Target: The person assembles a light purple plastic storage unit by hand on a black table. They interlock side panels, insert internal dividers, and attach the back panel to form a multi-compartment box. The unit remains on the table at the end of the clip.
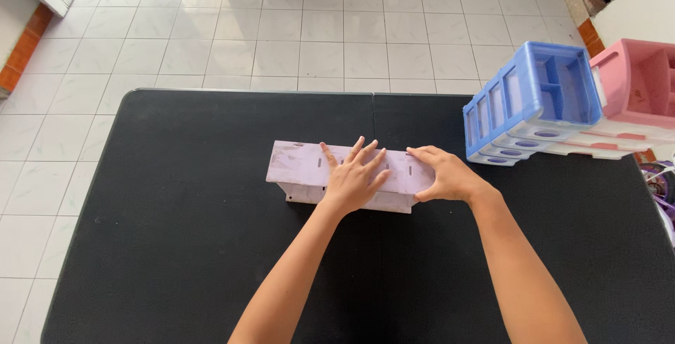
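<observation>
A pale lilac wooden box-like piece [299, 164] with small slots in its top panel lies in the middle of a black table [176, 231]. My left hand [354, 177] rests flat on the top panel with fingers spread. At the piece's right end, my right hand [443, 174] curls around the edge, thumb on top and fingers wrapped over the end. A lower side panel shows beneath the top panel along the near edge.
A blue plastic drawer unit [534, 101] lies tipped at the table's right back, with a pink one [636, 80] beside it. White tiled floor [316, 27] surrounds the table. Purple things [661, 186] show at the far right edge.
</observation>
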